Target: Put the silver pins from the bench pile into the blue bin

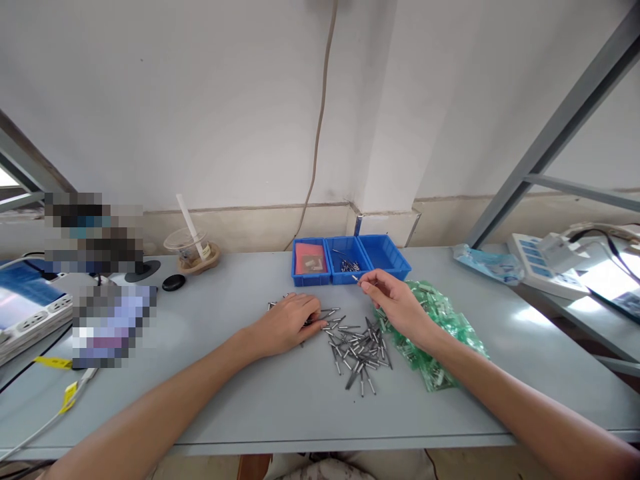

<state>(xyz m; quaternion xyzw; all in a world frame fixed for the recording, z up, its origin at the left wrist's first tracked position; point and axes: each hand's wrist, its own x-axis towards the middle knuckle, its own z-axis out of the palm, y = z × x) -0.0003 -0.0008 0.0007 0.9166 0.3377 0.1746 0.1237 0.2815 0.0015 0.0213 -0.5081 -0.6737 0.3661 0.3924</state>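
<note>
My left hand rests palm down on the grey table, fingers curled over some small metal pins at the left edge of a loose pile of pins. My right hand is raised just behind the pile and pinches one thin metal pin between thumb and forefinger, its tip pointing toward the blue trays. A heap of green plastic bags lies under and to the right of my right wrist.
Three joined blue trays stand at the back: the left holds a red pad, the middle holds pins, the right looks bare. A plastic cup with a straw and a black disc stand back left. Power strips lie at both sides.
</note>
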